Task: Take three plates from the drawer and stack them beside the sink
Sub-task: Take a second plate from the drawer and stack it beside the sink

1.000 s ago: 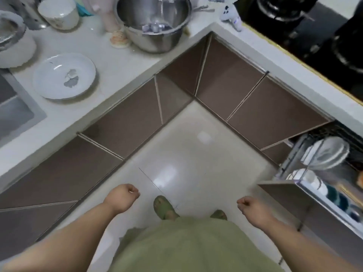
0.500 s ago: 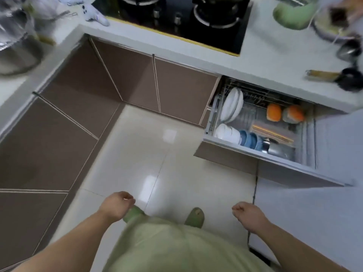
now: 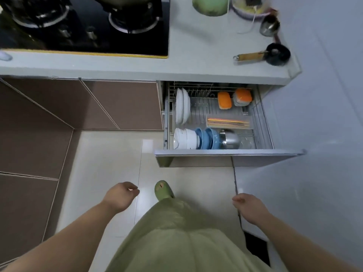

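Observation:
The pulled-out drawer (image 3: 225,153) stands open under the counter, ahead and to the right. White plates (image 3: 182,107) stand on edge in its wire rack at the back left. White bowls (image 3: 185,138) and blue bowls (image 3: 209,138) sit in the front row. My left hand (image 3: 119,196) hangs low over the floor, fingers loosely curled, holding nothing. My right hand (image 3: 248,207) hangs below the drawer's front, also loosely curled and holding nothing. Both hands are well short of the plates. The sink is out of view.
A black gas hob (image 3: 84,26) fills the counter at top left. A small black pan with a wooden handle (image 3: 273,54) lies at the counter's right end. The drawer also holds orange-lidded boxes (image 3: 225,100), chopsticks (image 3: 228,122) and a steel pot (image 3: 229,138). A pale wall (image 3: 324,134) stands at right.
The view has swung right, from the sink corner with one plate on the counter to the open drawer. The drawer now lies straight ahead and closer. Both hands stay low and hold nothing.

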